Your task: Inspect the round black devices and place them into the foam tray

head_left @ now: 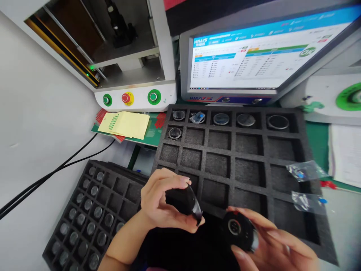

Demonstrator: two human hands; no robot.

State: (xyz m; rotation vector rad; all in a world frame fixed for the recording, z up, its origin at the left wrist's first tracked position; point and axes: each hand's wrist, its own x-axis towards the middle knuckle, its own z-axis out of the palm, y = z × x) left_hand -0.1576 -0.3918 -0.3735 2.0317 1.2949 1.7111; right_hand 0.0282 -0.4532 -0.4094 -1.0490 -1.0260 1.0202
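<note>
Both hands, left hand [162, 203] and right hand [278, 244], are bare, no gloves, rings or sleeves showing, nails short and plain.

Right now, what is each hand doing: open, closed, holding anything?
Left hand: closed around a black rounded watch-like body.
Right hand: fingers closed on a round black disc-shaped part with a ringed centre.

- Two hands: left hand [159, 201], right hand [275, 244], each holding one black round part [183, 201] [238, 229].
- Two foam trays [254, 150] [113, 184].
- Six discs [221, 119] in the larger tray.
- Three round buttons [128, 98].
- One monitor [262, 52].
- Two plastic bags [306, 171].
</note>
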